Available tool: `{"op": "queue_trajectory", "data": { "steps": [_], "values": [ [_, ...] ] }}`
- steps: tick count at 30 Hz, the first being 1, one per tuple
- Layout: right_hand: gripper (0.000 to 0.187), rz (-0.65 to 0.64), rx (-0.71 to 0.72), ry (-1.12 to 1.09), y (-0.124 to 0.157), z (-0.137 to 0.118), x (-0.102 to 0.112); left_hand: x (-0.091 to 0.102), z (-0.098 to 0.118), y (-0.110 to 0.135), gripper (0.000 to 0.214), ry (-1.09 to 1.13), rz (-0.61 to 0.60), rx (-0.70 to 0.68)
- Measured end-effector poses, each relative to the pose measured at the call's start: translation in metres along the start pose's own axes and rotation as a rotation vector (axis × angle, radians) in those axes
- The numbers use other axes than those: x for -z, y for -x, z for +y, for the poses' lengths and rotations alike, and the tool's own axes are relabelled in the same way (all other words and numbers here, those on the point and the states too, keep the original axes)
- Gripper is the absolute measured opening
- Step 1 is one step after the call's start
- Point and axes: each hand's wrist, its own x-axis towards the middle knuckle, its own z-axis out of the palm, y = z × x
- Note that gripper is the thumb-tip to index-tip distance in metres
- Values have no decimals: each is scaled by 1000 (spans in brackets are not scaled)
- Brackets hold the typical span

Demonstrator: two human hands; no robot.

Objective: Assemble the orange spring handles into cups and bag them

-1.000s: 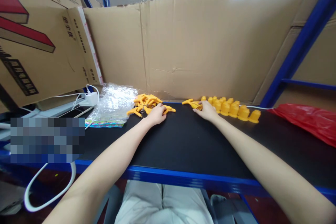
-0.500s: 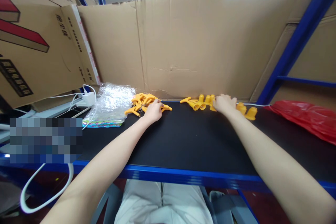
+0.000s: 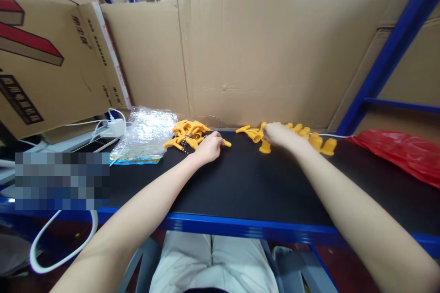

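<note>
My left hand (image 3: 211, 147) is closed around a yellow stick-like piece (image 3: 227, 143), whose end pokes out past the fingers on the right. Beside that hand lies a pile of yellow branched pieces (image 3: 191, 129) with small metal chains among them. Over on the right, my right hand (image 3: 277, 134) has its fingers around a yellow bell-shaped piece (image 3: 265, 147); its flared rim shows below the fingers. More yellow bell-shaped pieces (image 3: 329, 146) stand in a row behind and to the right of this hand. A yellow branched piece (image 3: 243, 129) lies left of it.
A clear plastic bag (image 3: 147, 130) and a white charger with cables (image 3: 116, 127) lie on the left. At the right is a red plastic bag (image 3: 398, 153). Cardboard (image 3: 240, 55) walls the back of the black tabletop (image 3: 240, 187), which has a blue front edge.
My left hand has moved slightly right and nearer to me, away from the pile. The right hand has shifted left along the row, and a bell-shaped piece now shows beneath its fingers.
</note>
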Motion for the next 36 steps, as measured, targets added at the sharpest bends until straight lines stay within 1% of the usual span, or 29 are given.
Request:
{"op": "queue_trajectory", "data": {
  "steps": [2, 3, 6, 8, 10, 15, 18, 22, 24, 26, 28, 30, 32, 34, 36],
  "values": [
    [14, -41, 128, -34, 4, -14, 3, -3, 2, 0, 29, 2, -7, 9],
    [15, -46, 170, -50, 5, -20, 3, -4, 3, 0, 29, 7, -11, 19],
    [15, -16, 237, -88, 5, -37, 3, -9, 4, -1, 23, 33, -32, 58],
    [14, -1, 241, -101, 3, -43, 1, -11, 2, -2, 23, 59, -37, 65],
    [12, -3, 229, -110, 0, -45, 0, -13, -2, -2, 26, 64, -32, 40],
    [13, 24, 215, -186, -1, -41, -5, -13, -16, -1, 33, -4, -55, -41],
    [15, 69, 188, -191, 8, -40, -7, -10, -23, -1, 38, -9, -111, -71],
    [16, 112, 191, -96, 21, -43, -5, -7, -25, -1, 50, -16, -217, -113],
    [20, 134, 187, -98, 23, -42, -5, -5, -22, -2, 48, -37, -268, -102],
    [27, 147, 166, -152, 23, -38, -8, -3, -17, -1, 42, -59, -298, -77],
    [37, 122, 137, -229, 21, -32, -12, 0, -11, 0, 39, -73, -296, -60],
    [45, 57, 123, -277, 18, -27, -19, 4, -7, 2, 40, -79, -281, -66],
    [43, -28, 123, -288, 15, -24, -25, 6, -6, 2, 40, -94, -271, -54],
    [34, -99, 114, -284, 14, -23, -28, 7, -7, 1, 38, -112, -264, -21],
    [30, -125, 88, -263, 13, -22, -29, 6, -10, 0, 35, -108, -266, 5]
  ]
}}
